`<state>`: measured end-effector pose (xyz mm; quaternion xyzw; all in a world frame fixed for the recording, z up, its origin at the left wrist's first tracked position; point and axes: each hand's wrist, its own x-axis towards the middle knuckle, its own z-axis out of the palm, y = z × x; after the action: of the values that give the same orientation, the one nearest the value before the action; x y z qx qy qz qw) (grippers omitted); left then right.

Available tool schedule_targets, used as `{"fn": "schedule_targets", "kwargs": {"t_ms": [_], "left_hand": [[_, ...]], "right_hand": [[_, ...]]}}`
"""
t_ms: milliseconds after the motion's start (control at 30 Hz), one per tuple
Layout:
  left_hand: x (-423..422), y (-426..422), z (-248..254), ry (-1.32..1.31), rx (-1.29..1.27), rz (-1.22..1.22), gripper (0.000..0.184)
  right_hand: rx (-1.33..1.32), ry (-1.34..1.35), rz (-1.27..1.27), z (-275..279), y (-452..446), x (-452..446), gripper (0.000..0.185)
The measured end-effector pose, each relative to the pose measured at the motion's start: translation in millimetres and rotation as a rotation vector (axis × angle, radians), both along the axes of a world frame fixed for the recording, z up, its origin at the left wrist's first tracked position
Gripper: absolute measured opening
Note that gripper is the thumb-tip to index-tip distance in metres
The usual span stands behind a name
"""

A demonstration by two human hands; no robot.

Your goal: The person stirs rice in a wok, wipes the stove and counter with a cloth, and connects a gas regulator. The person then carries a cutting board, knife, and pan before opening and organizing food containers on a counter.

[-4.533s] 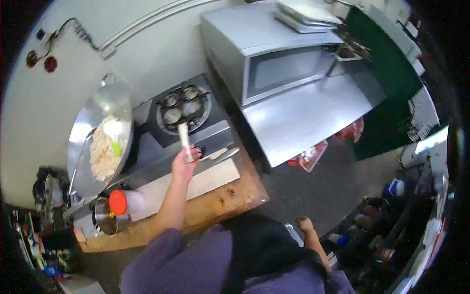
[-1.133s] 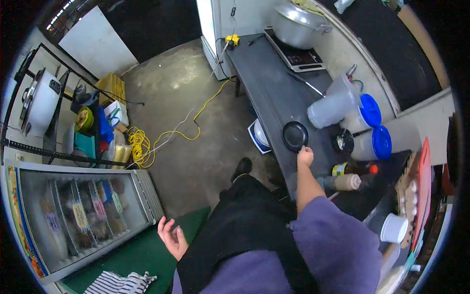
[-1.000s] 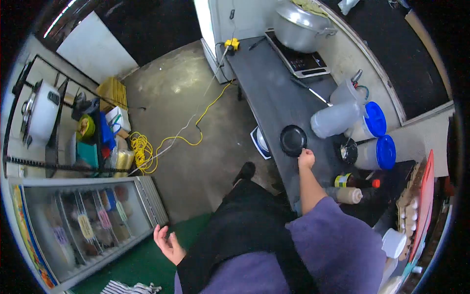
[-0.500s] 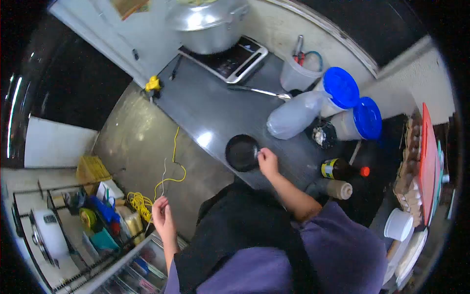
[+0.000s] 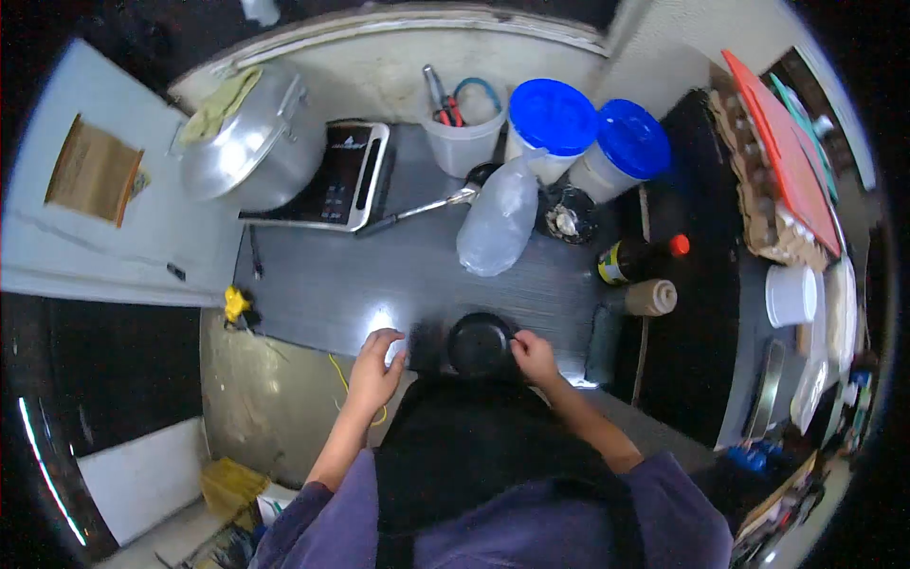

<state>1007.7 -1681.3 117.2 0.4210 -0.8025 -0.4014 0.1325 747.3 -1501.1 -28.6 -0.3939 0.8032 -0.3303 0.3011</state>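
Note:
My right hand (image 5: 536,358) is closed on the right rim of a small black bowl (image 5: 480,345) at the counter's front edge, in front of my apron. The bowl looks empty. My left hand (image 5: 377,368) is apart from it, to the left, with its thumb and fingers curved and a gap between them; nothing shows in it. Beyond the bowl, on the dark counter (image 5: 322,284), lies a filled clear plastic bag (image 5: 498,223). Right of that bag sits an open black plastic bag (image 5: 569,220) with something whitish inside.
A large metal pot (image 5: 251,156) stands on an induction cooktop (image 5: 341,185) at the back left. A ladle (image 5: 427,207), a utensil tub (image 5: 462,142) and two blue-lidded buckets (image 5: 553,116) line the back. A red-capped bottle (image 5: 635,258) and egg trays (image 5: 749,180) are on the right.
My view has turned toward the counter. My left hand has come up from over the floor to the counter's front edge. The right hand still grips the bowl, now close before my body.

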Motion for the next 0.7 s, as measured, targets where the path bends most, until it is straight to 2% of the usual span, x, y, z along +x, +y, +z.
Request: {"fn": "schedule_targets", "kwargs": {"t_ms": [100, 167, 233, 267, 333, 400, 467, 533, 567, 633, 667, 700], "left_hand": [[-7, -38, -6, 0.032, -0.053, -0.173, 0.025], [-12, -63, -13, 0.055, -0.081, -0.277, 0.027], [-17, -84, -25, 0.083, -0.116, -0.357, 0.033], [-24, -91, -30, 0.107, -0.056, -0.347, 0.041], [-42, -106, -34, 0.141, 0.063, -0.313, 0.057], [-73, -120, -52, 0.247, -0.022, -0.348, 0.087], [-115, -121, -58, 0.383, 0.139, -0.283, 0.101], [-157, -123, -70, 0.403, -0.080, -0.310, 0.105], [-169, -121, -80, 0.415, -0.188, -0.320, 0.107], [-184, -115, -112, 0.461, 0.126, -0.406, 0.106], [-192, -112, -127, 0.484, 0.283, -0.447, 0.105], [-192, -106, -141, 0.416, 0.098, -0.366, 0.095]], "right_hand": [[0.036, 0.104, -0.165, -14, 16, -10, 0.018], [0.081, 0.109, -0.275, 0, 16, -4, 0.019], [0.309, 0.233, -0.230, 9, 10, -7, 0.020], [0.423, 0.289, -0.198, 13, 4, -12, 0.021], [0.198, 0.534, -0.355, 52, -33, -17, 0.040], [-0.252, 0.515, -0.443, 119, -86, -28, 0.047], [-0.430, 0.187, -0.487, 202, -136, -20, 0.047], [-0.343, 0.409, -0.331, 241, -170, -24, 0.051], [-0.220, 0.494, -0.268, 241, -184, -29, 0.051], [0.034, 0.660, -0.137, 240, -204, -36, 0.052], [0.129, 0.656, -0.121, 243, -211, -34, 0.053], [0.224, 0.651, -0.104, 246, -216, -32, 0.053]]}}
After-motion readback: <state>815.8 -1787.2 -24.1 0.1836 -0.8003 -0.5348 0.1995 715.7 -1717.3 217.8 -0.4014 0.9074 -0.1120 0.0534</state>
